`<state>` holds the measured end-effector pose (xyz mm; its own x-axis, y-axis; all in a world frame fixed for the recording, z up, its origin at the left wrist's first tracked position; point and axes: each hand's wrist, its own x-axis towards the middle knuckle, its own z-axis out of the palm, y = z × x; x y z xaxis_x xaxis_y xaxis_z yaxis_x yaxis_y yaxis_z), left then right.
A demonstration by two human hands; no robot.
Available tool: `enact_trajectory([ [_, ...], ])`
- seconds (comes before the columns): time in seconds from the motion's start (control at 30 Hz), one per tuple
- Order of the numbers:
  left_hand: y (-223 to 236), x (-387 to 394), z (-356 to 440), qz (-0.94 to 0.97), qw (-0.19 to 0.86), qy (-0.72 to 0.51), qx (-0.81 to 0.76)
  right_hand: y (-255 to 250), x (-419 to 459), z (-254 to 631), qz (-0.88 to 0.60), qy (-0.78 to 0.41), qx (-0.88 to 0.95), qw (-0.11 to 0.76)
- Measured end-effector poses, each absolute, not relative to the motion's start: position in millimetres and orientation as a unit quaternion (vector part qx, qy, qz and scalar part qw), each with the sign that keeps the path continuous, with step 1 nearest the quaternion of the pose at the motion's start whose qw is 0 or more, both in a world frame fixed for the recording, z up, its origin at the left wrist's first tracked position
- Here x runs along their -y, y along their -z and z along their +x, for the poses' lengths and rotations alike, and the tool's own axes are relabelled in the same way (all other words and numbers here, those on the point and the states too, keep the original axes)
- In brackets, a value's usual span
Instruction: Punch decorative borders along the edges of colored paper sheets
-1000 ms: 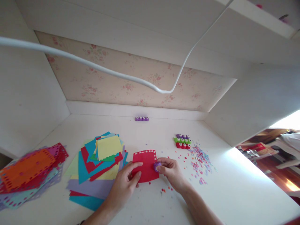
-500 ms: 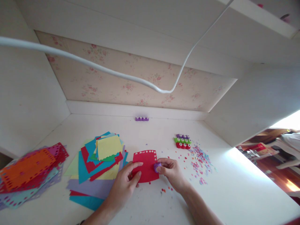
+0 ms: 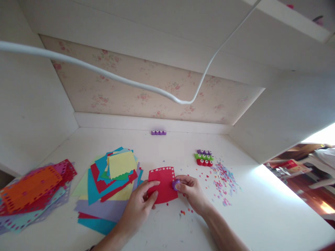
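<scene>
A sheet of red paper [image 3: 164, 190] has small punched shapes along its top edge and at the upper right corner. Its left side is pinched between the thumb and fingers of my left hand [image 3: 142, 200]. At the right edge of the paper, my right hand [image 3: 192, 191] grips a small purple craft punch [image 3: 175, 185], with the thumb on it. The punch sits against the paper's edge; how far the paper goes into its slot is hidden. A few tiny paper bits [image 3: 182, 212] lie on the table just below the sheet.
Left of my hands is a stack of coloured paper [image 3: 121, 165]; farther left lie punched sheets [image 3: 34, 188]. Purple, green and red punches [image 3: 204, 157] stand in rows at right, beside scattered confetti [image 3: 223, 179]. More purple punches [image 3: 158, 132] line the back. A white cable [image 3: 131, 83] hangs across.
The purple punch has tilted or shifted very slightly in my right hand, and the red paper has moved a touch. My left hand keeps its hold.
</scene>
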<state>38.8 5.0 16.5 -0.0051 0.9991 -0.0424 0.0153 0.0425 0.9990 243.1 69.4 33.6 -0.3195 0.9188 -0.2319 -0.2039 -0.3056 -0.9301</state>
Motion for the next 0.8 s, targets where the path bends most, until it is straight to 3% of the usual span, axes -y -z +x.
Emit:
enact_trajectory([
  [0.8, -29, -4, 39, 0.486, 0.488, -0.478, -0.546, -35, -69, 245, -0.369, -0.726, 0.431, 0.388],
])
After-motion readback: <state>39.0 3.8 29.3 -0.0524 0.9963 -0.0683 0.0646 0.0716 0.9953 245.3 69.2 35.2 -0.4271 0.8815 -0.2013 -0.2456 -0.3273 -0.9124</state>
